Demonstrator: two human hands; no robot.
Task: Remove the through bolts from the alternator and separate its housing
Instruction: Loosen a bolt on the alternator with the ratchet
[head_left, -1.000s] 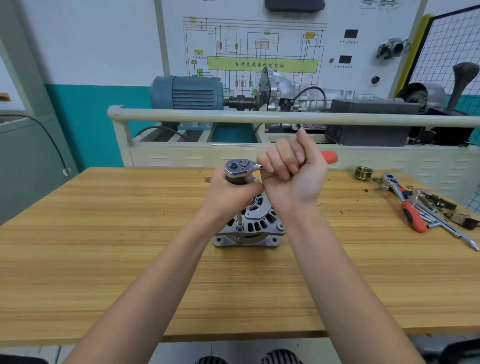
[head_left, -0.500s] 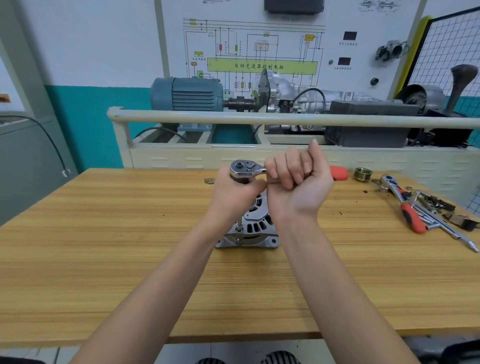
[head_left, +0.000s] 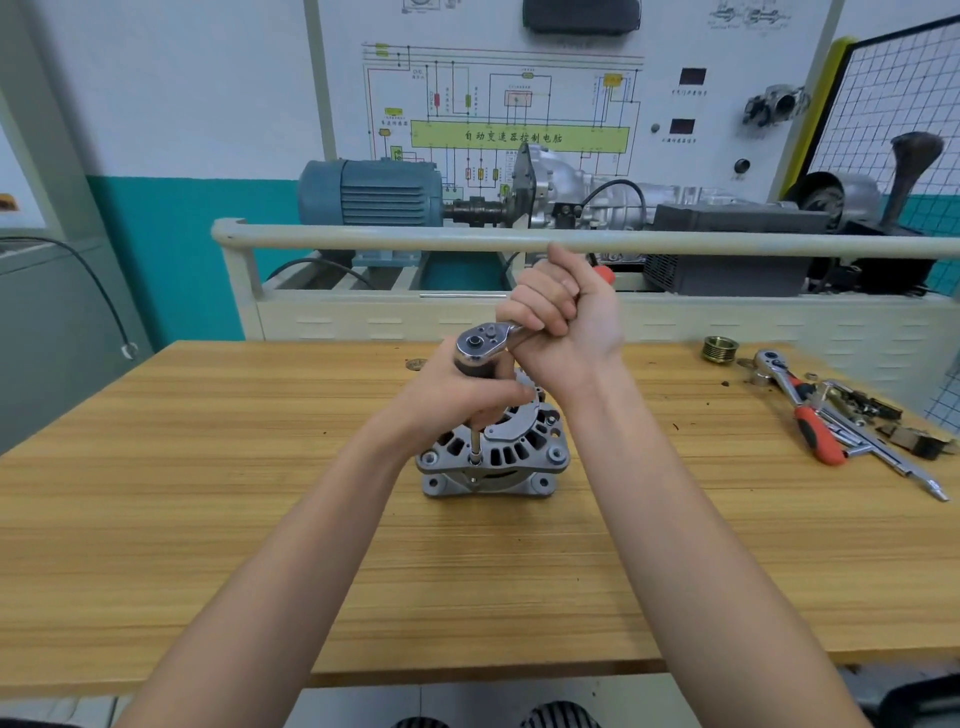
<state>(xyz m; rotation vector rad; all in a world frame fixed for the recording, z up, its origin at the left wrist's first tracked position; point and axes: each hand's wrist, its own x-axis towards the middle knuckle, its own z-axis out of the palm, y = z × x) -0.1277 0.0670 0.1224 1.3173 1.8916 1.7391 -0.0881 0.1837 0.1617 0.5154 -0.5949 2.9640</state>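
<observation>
While gripped from both sides, stands upright near the middle of the wooden table (head_left: 208, 519): one alternator (head_left: 498, 457), finned silver housing, resting on its mounting lugs. Directly above it, one ratchet (head_left: 480, 349), chrome head up, extension shaft running down to a through bolt (head_left: 474, 460) on the alternator's near-left rim. Wrapped around the socket and extension just under the ratchet head: left hand (head_left: 457, 395), fingers curled tight. Closed in a fist around the ratchet's handle, up and to the right of the alternator: right hand (head_left: 566, 317), a bit of red grip showing past the knuckles. Well to the right of the alternator on the same table: one brass pulley (head_left: 719, 349), a second ratchet (head_left: 795, 400) with red handle, and a small heap of loose metal parts too jumbled to count. Behind the alternator, on the trainer board (head_left: 519, 78), a green label reading 自动变速器控制电脑; smaller captions too fine to read. Below that board, one blue electric motor (head_left: 371, 195).
</observation>
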